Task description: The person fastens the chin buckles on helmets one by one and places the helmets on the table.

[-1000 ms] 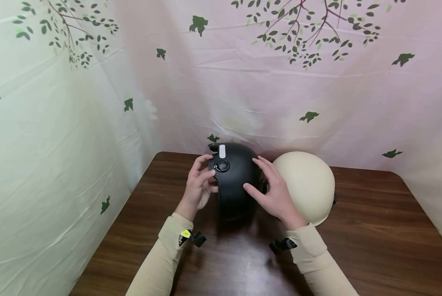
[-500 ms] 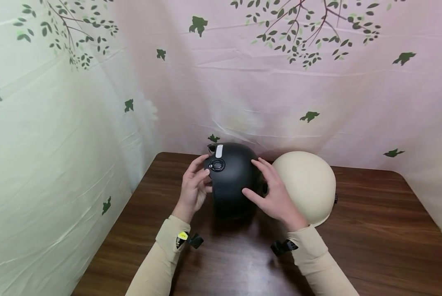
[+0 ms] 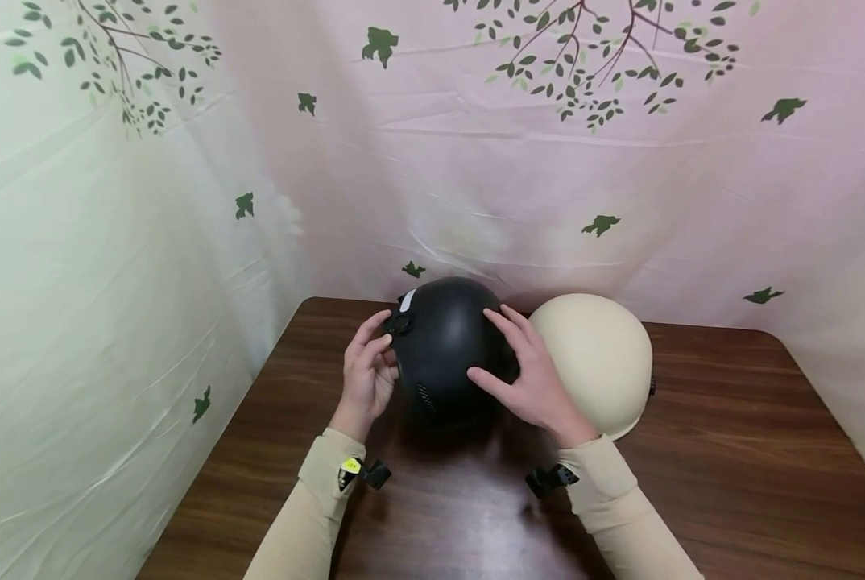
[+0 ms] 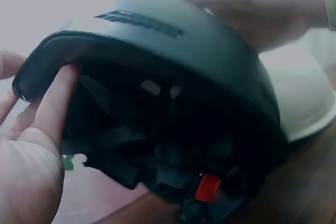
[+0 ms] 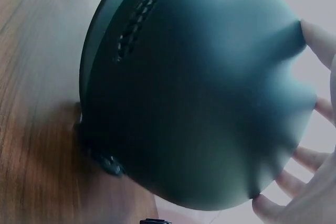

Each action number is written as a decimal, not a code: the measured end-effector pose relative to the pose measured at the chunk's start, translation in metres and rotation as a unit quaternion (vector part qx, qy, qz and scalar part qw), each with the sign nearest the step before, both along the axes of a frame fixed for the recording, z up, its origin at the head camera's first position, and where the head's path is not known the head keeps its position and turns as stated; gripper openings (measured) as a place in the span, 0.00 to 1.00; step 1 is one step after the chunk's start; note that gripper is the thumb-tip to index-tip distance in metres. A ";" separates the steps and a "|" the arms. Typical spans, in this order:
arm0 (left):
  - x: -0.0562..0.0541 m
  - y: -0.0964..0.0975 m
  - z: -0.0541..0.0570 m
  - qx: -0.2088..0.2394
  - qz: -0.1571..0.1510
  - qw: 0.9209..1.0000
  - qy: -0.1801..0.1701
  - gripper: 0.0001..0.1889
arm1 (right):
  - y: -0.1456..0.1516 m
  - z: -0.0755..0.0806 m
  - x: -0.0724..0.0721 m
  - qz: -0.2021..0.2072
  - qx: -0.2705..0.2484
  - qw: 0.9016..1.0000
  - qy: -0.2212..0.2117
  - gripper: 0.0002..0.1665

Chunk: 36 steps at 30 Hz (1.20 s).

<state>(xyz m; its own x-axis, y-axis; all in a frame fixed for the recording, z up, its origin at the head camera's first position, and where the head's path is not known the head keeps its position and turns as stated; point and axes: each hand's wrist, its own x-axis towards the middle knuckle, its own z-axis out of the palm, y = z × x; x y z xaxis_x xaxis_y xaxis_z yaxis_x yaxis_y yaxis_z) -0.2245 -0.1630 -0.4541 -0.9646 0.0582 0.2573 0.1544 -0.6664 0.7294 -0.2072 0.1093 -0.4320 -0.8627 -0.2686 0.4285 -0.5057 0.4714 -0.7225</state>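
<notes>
Thumb and fingers of the left hand (image 3: 363, 379) pinch the rim of a black helmet (image 3: 447, 350); the right hand (image 3: 537, 387) is spread wide and curved, its tips gripping the shell's other side. The helmet is tilted at the far part of the table, just left of a beige helmet (image 3: 595, 362) set opening-down; whether the black one touches the wood cannot be told. The table (image 3: 737, 451) is dark brown wood grain, with a pale sheen near its front. Behind and to the left hang light drapes (image 3: 440, 145), pink-tinged at the back, printed with leafy branches and green birds. The left wrist view alone shows the helmet's dark interior, with straps and a red piece (image 4: 208, 188). Only the head view shows the round dial (image 3: 401, 324) and white label (image 3: 407, 300). A slotted vent (image 5: 143, 22) shows larger in the right wrist view.
</notes>
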 end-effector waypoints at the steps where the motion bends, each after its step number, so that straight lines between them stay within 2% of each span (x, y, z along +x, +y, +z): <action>1: 0.001 -0.001 -0.001 -0.001 0.005 1.000 -0.007 0.24 | 0.000 0.000 0.000 0.001 0.002 1.000 0.000 0.49; 4: 0.003 -0.004 -0.004 -0.011 0.011 1.000 -0.016 0.24 | -0.001 0.001 0.000 0.002 0.005 1.000 0.001 0.48; 7: 0.003 -0.007 -0.001 -0.033 0.007 0.999 -0.014 0.23 | -0.001 0.001 0.001 0.001 0.003 1.000 -0.002 0.48; 11: 0.001 -0.010 0.008 -0.090 0.004 0.996 -0.005 0.21 | 0.001 0.000 0.001 0.001 -0.005 1.000 -0.010 0.48; 15: 0.000 -0.012 0.018 -0.158 0.015 0.987 -0.008 0.20 | 0.002 -0.001 0.000 0.003 -0.008 1.000 -0.011 0.48; 20: 0.000 -0.014 0.026 -0.243 0.038 0.969 -0.031 0.20 | 0.003 -0.001 0.000 0.001 0.000 1.000 -0.003 0.49; 25: 0.002 -0.018 0.029 -0.329 0.081 0.940 -0.039 0.18 | 0.001 -0.002 0.001 -0.006 0.018 1.000 0.000 0.50; 33: 0.004 -0.025 0.027 -0.395 0.133 0.909 -0.015 0.18 | -0.003 -0.005 0.004 -0.011 0.025 0.999 -0.019 0.50; 36: 0.004 -0.027 0.024 -0.404 0.151 0.902 -0.014 0.18 | -0.005 -0.007 0.003 -0.009 0.025 0.999 -0.029 0.50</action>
<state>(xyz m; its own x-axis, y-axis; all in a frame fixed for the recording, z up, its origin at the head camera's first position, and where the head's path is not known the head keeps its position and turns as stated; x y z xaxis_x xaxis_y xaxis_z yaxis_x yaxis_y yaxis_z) -0.2205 -0.1900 -0.4299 -0.9732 -0.0508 0.2241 0.2142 0.1530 0.9647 -0.2039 0.1048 -0.4393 -0.8912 -0.2717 0.3633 -0.4536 0.5166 -0.7262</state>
